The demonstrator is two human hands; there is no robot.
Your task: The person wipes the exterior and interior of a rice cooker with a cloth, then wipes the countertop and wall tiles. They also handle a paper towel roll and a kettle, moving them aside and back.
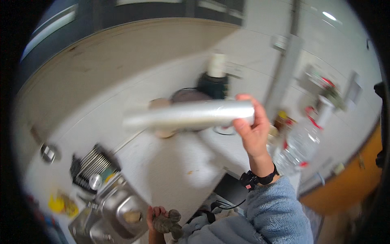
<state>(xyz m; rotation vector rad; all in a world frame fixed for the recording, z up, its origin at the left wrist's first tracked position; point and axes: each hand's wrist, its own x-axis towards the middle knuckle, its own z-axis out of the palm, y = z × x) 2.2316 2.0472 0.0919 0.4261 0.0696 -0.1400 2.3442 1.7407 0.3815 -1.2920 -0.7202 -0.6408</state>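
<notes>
My right hand (254,128) grips one end of a long, shiny silver roll (189,116), its thumb below and its fingers over the top. The roll is held level above the white countertop (182,170); its far end is blurred, and whether it is foil or plastic wrap cannot be told. My left hand (156,211) is low in the view, beside the steel sink (106,198), with its fingers curled. A fuzzy grey-brown thing (167,224) partly covers this hand, so I cannot tell whether it is held.
A dark appliance (213,85) with a pale top stands by the tiled wall. Large clear plastic bottles (300,141) with red handles are at the right. A black rack (96,166) sits behind the sink, and a dark flat panel (231,189) lies near my right forearm.
</notes>
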